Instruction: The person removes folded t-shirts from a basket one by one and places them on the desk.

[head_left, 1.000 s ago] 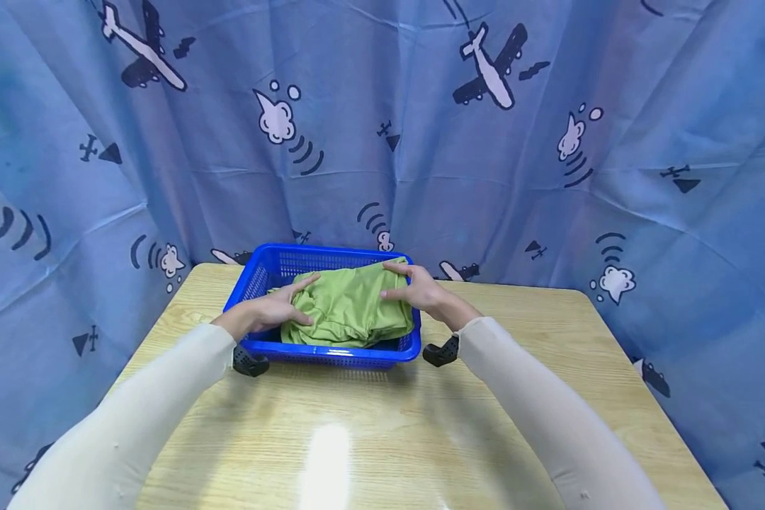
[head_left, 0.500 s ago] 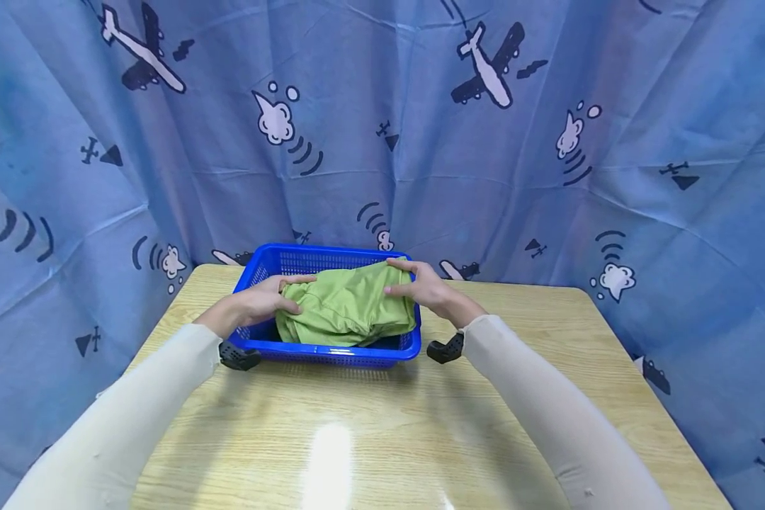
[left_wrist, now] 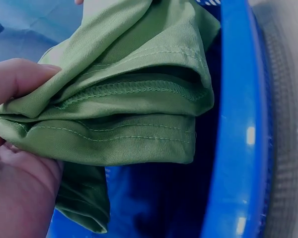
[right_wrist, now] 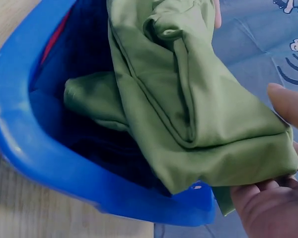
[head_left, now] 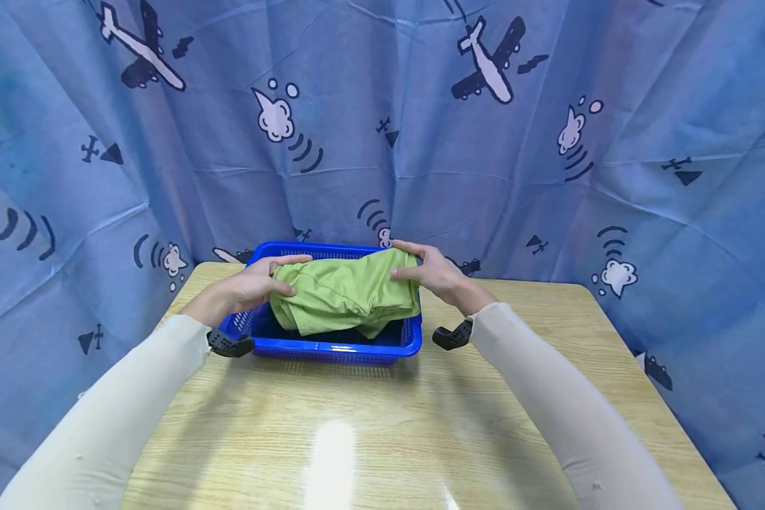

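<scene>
A folded light green garment [head_left: 347, 290] with stitched hems is held over a blue plastic basket [head_left: 331, 352]. My left hand [head_left: 251, 285] grips its left end, thumb on top and fingers beneath. In the left wrist view, layered hems of the garment [left_wrist: 124, 134] stick out past the thumb [left_wrist: 25, 77]. My right hand [head_left: 436, 275] holds the right end, its fingers under the fold in the right wrist view. A loose flap of the garment [right_wrist: 97, 99] hangs down into the basket there.
Dark blue cloth [right_wrist: 109, 153] lies in the basket, with a sliver of red [right_wrist: 54, 39] by the wall. The basket stands near the back of a wooden table [head_left: 382, 432]. A blue airplane-print curtain [head_left: 344, 127] hangs behind and at the sides.
My left hand has slid left to the garment's end and taken hold of it. Both hands have then risen, lifting the garment up from the basket's inside.
</scene>
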`<state>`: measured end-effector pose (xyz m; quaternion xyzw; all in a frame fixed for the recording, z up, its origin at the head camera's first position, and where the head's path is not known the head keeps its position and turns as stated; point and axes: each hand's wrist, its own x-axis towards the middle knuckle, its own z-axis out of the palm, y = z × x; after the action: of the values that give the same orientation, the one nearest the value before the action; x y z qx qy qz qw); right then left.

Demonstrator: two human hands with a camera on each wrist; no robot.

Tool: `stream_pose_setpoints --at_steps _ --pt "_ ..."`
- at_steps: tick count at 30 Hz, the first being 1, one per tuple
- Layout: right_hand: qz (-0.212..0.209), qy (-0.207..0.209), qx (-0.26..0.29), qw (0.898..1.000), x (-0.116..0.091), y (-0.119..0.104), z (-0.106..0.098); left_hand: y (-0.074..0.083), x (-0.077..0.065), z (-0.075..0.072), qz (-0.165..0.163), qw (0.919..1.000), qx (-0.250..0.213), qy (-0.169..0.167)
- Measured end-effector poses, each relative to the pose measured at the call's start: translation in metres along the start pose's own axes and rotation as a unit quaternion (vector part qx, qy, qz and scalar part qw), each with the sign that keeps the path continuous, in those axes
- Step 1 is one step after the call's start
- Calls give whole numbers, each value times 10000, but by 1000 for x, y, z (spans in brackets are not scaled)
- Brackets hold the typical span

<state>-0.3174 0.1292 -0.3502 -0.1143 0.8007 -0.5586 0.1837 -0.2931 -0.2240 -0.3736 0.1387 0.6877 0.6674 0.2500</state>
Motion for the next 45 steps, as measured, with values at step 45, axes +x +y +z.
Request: stream_pose_setpoints --at_steps 45 --pt "-852 559 497 9936 -48 -68 -101 106 42 60 979 9946 -276 -203"
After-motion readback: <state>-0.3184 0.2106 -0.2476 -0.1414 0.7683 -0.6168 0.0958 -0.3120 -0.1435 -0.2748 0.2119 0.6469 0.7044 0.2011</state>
